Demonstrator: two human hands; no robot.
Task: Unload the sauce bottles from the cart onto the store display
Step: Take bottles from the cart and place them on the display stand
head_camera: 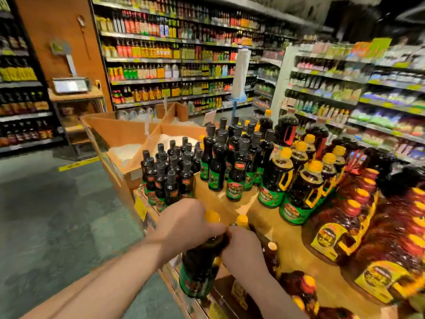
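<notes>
Left hand (186, 223) gripping sauce bottle (197, 268), black-capped bottles (167, 171) crowding behind

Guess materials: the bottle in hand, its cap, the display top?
Bottle: dark and glossy, glass or plastic, unclear; glossy green label.
Yellow cap: opaque, likely plastic.
Display top: tan, smooth, wood-look board with soft reflections.

My left hand (186, 224) covers the neck of the dark sauce bottle (197, 268), and my right hand (241, 247) hides its far side, so I can't read either grip clearly. Its green label is smeared. At 4 o'clock the yellow-labelled jugs (377, 279) run off the edge. Shelf stock (391, 97) at 2 o'clock blurs beyond reading.
</notes>
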